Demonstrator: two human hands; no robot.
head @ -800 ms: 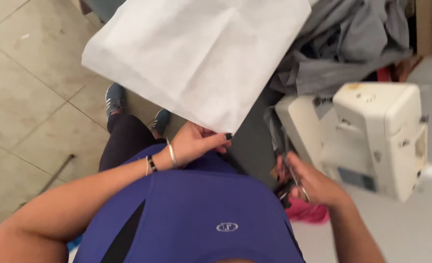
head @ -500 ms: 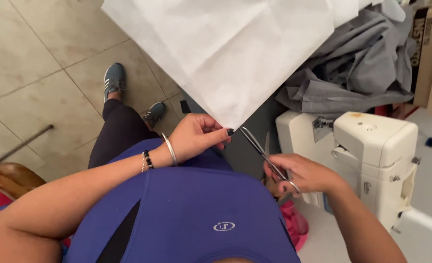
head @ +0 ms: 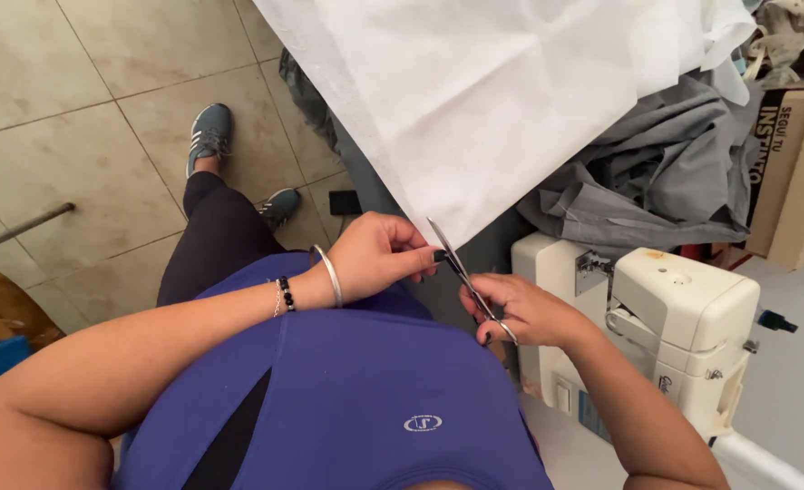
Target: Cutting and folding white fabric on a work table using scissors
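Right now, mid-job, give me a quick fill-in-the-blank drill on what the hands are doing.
1. The right hand holds a pair of ____.
2. The left hand pinches the corner of a white ____.
3. The sewing machine sits on the person's ____ side.
4. The pile of cloth behind the machine is ____ in colour.

Missing words: scissors; fabric sheet; right; grey
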